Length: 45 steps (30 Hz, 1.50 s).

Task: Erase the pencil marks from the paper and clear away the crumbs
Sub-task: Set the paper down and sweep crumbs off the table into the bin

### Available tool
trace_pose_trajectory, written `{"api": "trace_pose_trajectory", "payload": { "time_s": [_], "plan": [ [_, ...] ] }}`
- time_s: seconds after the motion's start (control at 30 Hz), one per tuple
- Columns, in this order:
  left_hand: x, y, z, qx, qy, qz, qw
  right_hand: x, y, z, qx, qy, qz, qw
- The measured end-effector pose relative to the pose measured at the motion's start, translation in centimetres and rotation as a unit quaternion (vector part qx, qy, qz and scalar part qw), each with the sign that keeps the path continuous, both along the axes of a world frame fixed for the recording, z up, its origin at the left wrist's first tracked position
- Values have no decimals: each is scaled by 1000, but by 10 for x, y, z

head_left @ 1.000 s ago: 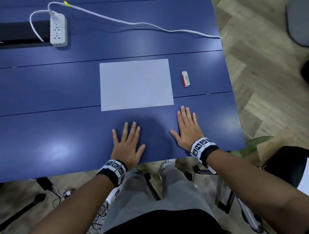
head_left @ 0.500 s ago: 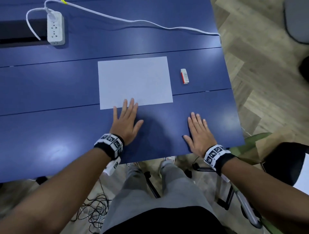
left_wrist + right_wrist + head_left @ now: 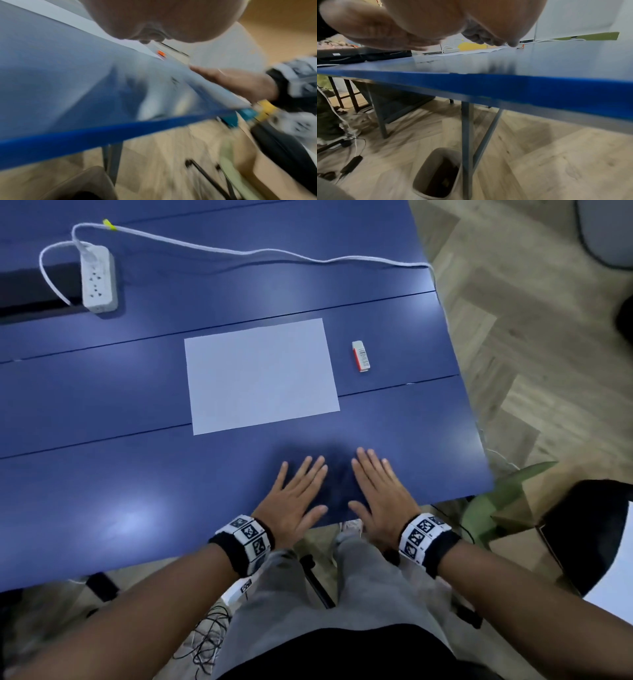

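Observation:
A white sheet of paper [image 3: 262,374] lies flat on the blue table [image 3: 102,491]; no pencil marks or crumbs show on it from the head view. To its right lies a white eraser [image 3: 361,356] in a red and white sleeve. My left hand [image 3: 297,497] and right hand [image 3: 380,491] rest flat side by side on the table near its front edge, below the paper, fingers straight, holding nothing. In the left wrist view the eraser [image 3: 161,53] shows as a small orange patch beyond the paper [image 3: 120,40]. The right wrist view shows my fingertips [image 3: 512,43] over the tabletop.
A white power strip [image 3: 97,279] with a long white cable [image 3: 274,253] lies at the back left. The table's right edge drops to a wooden floor. A waste bin [image 3: 436,174] stands under the table between the legs. Cables lie on the floor.
My left hand has pulled back from the paper's lower edge toward the table's front edge. My right hand has shifted left, and now both lie close together.

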<state>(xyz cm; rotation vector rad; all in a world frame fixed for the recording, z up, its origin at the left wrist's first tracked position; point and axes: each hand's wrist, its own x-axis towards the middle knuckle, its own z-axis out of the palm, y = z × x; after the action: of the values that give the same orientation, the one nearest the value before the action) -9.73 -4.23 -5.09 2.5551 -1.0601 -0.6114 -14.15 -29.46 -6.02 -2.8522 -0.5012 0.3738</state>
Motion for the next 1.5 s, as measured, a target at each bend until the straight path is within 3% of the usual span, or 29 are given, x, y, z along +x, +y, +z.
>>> {"api": "trace_pose_trajectory", "payload": {
  "time_s": [0.07, 0.13, 0.17, 0.23, 0.3, 0.4, 0.53, 0.63, 0.77, 0.87, 0.93, 1.0, 1.07, 1.13, 1.2, 1.3, 1.5],
  "plan": [
    [6, 11, 6, -42, -2, 139, 989, 18, -13, 4, -13, 4, -22, 1000],
    [10, 25, 4, 15, 10, 274, 962, 30, -16, 4, -27, 20, -9, 999],
    [7, 30, 0, 64, 14, 305, 950, 34, -14, 3, -31, 29, 5, 999],
    [-6, 31, -10, 139, 4, 291, 947, 39, -3, 0, -40, 39, 25, 998],
    [-18, 21, -17, 160, -8, 258, 953, 41, 8, -3, -40, 37, 24, 998],
    [-30, 4, -23, 145, -30, 230, 962, 38, 20, -5, -23, 24, 64, 997],
    [-48, -3, -20, 123, -13, 126, 984, 17, 38, -11, -10, 10, 138, 990],
    [-40, 8, -10, 14, 30, 100, 994, 12, 37, -10, 14, -10, 141, 990],
    [-16, 34, 8, -146, 62, 244, 957, 10, 26, 3, 72, -49, -4, 996],
    [-9, 48, 27, -231, 58, 376, 895, -9, 26, 17, 144, -106, -151, 972],
    [-15, 58, 35, -251, 77, 398, 879, -31, 35, 23, 159, -94, -213, 960],
    [-31, 72, 38, -211, 121, 355, 903, -52, 52, 28, 134, 17, -230, 964],
    [-50, 85, 36, -137, 195, 285, 929, -62, 72, 27, 68, 150, -196, 967],
    [-67, 96, 21, -47, 249, 221, 942, -63, 89, 13, -3, 233, -152, 961],
    [-75, 99, 2, 47, 255, 197, 946, -57, 103, -12, -27, 269, -159, 949],
    [-74, 103, -41, 141, 274, 207, 928, -49, 120, -50, -31, 298, -179, 937],
    [-63, 88, -111, 183, 266, 296, 899, -26, 133, -118, -59, 289, -153, 943]
  ]
}}
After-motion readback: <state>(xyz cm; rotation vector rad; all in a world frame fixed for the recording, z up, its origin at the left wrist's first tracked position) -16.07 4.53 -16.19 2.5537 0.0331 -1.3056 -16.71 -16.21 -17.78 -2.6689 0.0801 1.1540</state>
